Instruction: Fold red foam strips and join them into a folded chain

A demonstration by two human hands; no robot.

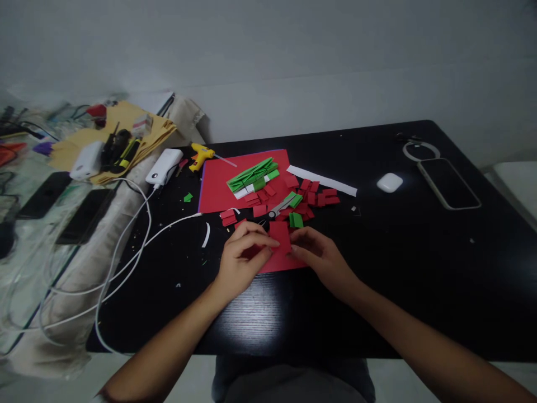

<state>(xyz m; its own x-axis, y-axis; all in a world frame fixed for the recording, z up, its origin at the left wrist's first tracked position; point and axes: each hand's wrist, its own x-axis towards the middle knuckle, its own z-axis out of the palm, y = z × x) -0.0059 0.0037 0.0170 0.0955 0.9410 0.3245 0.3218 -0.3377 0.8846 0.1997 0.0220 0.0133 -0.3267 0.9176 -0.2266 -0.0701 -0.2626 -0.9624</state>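
Observation:
Both my hands pinch a red paper sheet (280, 246) lying on the black table (398, 268). My left hand (243, 254) grips its left side with curled fingers. My right hand (316, 254) holds the right side, fingers closed on the paper. Just beyond lie scissors (279, 208) among several small red paper pieces (312, 193) and green pieces (296, 219). A larger red sheet (222, 179) carries a bundle of green folded strips (251, 174).
A yellow glue gun (200, 155), a white power bank (164, 166) with white cables (138, 246), a white paper strip (321, 180), an earbud case (389, 182) and a phone (448, 182) lie on the table. Clutter on yellow envelopes (113, 140) sits at the left.

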